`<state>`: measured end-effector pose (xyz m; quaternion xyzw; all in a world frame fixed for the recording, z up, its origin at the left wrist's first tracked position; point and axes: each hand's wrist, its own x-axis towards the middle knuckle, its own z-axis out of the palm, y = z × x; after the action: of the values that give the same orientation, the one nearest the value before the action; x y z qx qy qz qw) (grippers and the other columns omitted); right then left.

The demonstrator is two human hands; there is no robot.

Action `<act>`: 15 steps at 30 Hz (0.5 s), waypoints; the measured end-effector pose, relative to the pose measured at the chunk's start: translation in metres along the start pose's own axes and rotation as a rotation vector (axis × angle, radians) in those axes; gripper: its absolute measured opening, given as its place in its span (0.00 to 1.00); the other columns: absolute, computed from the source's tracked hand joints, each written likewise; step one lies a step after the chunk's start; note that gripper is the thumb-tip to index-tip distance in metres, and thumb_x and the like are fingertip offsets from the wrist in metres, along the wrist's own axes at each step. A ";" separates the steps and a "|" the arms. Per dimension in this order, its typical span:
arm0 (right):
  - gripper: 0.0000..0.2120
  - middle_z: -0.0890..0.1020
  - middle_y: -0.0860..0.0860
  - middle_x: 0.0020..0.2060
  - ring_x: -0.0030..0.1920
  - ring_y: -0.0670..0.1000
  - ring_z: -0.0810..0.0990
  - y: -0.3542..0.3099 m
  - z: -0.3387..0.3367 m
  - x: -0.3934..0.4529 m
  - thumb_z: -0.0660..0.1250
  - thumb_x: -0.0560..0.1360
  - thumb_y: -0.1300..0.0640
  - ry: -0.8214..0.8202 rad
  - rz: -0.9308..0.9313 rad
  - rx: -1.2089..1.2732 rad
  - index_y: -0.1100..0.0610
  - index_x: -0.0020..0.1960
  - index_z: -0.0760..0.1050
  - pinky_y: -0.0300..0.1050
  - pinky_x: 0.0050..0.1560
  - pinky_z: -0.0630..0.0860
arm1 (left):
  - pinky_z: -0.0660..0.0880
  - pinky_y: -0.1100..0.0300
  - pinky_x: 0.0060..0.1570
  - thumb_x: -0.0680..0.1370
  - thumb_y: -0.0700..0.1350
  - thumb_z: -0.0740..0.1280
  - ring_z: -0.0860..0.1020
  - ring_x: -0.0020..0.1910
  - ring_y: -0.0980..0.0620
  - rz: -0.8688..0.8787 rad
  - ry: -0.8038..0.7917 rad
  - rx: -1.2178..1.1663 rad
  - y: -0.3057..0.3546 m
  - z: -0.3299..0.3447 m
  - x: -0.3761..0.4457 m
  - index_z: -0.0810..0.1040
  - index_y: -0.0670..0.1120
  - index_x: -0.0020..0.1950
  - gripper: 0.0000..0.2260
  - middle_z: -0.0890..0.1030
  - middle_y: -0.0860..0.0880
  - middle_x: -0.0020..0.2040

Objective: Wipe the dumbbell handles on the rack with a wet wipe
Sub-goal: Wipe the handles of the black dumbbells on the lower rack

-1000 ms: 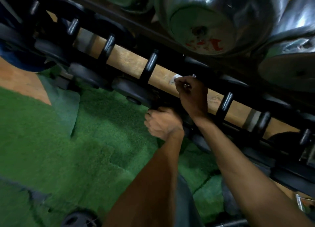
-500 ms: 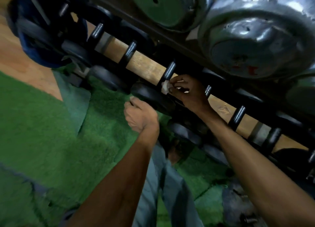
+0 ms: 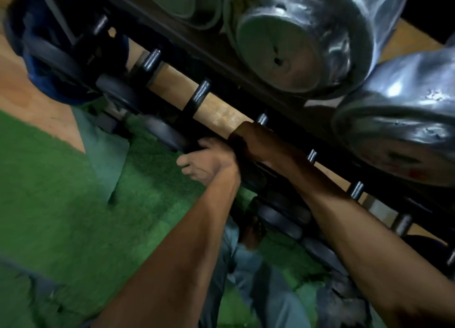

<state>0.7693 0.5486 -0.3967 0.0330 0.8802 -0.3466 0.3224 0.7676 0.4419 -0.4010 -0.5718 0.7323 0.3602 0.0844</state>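
Note:
A row of small black dumbbells lies on the lower shelf of the dark rack (image 3: 187, 39), running diagonally from upper left to lower right. My right hand (image 3: 256, 140) is closed round one dumbbell handle (image 3: 262, 118), of which only the top end shows. The wet wipe is hidden under its fingers. My left hand (image 3: 209, 162) sits just below, fingers curled against the black end plate (image 3: 170, 137) of the neighbouring dumbbell. More handles stand free on the left (image 3: 200, 94) and on the right (image 3: 311, 155).
Large chrome dumbbells (image 3: 283, 49) fill the upper shelf close above my hands. Green turf (image 3: 61, 192) covers the floor on the left. A blue-black weight (image 3: 46, 64) sits at the rack's far left end. My grey trouser legs (image 3: 261, 278) are below.
My right hand went from a handle further right to the one on its left and closed round it, hiding the white wipe. The left hand moved left and up with it.

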 end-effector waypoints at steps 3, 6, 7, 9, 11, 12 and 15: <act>0.08 0.82 0.56 0.34 0.38 0.59 0.85 -0.004 -0.004 0.008 0.63 0.72 0.54 -0.086 0.062 0.092 0.53 0.34 0.74 0.57 0.42 0.83 | 0.70 0.43 0.60 0.81 0.53 0.64 0.73 0.65 0.31 0.009 0.020 -0.001 0.001 0.002 0.003 0.65 0.38 0.68 0.24 0.72 0.35 0.65; 0.11 0.85 0.61 0.38 0.40 0.61 0.85 -0.001 -0.001 0.003 0.63 0.70 0.53 -0.089 0.056 0.159 0.58 0.41 0.81 0.55 0.41 0.80 | 0.70 0.43 0.61 0.81 0.53 0.64 0.74 0.64 0.31 0.003 0.040 -0.007 0.003 0.002 0.001 0.66 0.37 0.68 0.24 0.73 0.34 0.64; 0.12 0.86 0.60 0.43 0.44 0.59 0.85 0.003 0.000 -0.002 0.65 0.73 0.54 -0.077 0.063 0.162 0.59 0.48 0.83 0.51 0.41 0.80 | 0.70 0.43 0.62 0.80 0.53 0.64 0.74 0.64 0.31 0.005 0.054 -0.010 0.003 0.002 0.001 0.66 0.37 0.67 0.23 0.74 0.34 0.64; 0.13 0.85 0.55 0.52 0.49 0.53 0.84 0.015 0.004 -0.018 0.69 0.77 0.61 -0.034 0.059 0.210 0.56 0.59 0.84 0.36 0.44 0.76 | 0.70 0.43 0.61 0.80 0.53 0.65 0.74 0.63 0.31 0.015 0.075 -0.014 0.005 0.003 0.000 0.67 0.37 0.66 0.24 0.74 0.34 0.63; 0.14 0.86 0.51 0.56 0.56 0.51 0.84 0.029 0.011 -0.035 0.72 0.76 0.59 0.054 0.010 0.209 0.51 0.61 0.84 0.38 0.53 0.78 | 0.70 0.44 0.61 0.80 0.53 0.65 0.74 0.63 0.31 0.017 0.071 -0.015 0.006 0.002 -0.001 0.67 0.37 0.67 0.24 0.74 0.34 0.64; 0.14 0.86 0.51 0.56 0.57 0.51 0.84 0.033 0.015 -0.042 0.72 0.75 0.59 0.094 -0.014 0.219 0.50 0.60 0.85 0.44 0.56 0.79 | 0.70 0.44 0.61 0.80 0.53 0.65 0.74 0.63 0.32 0.014 0.068 -0.010 0.006 0.001 -0.002 0.67 0.37 0.67 0.24 0.74 0.34 0.64; 0.16 0.86 0.60 0.53 0.54 0.55 0.83 0.033 0.017 -0.062 0.71 0.74 0.69 0.198 -0.048 0.195 0.57 0.59 0.85 0.41 0.54 0.72 | 0.70 0.44 0.59 0.81 0.54 0.64 0.75 0.63 0.32 0.036 0.061 0.012 0.005 -0.002 -0.003 0.67 0.36 0.67 0.25 0.75 0.34 0.63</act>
<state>0.8370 0.5732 -0.3894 0.0772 0.8704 -0.4331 0.2210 0.7642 0.4434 -0.3961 -0.5688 0.7467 0.3398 0.0588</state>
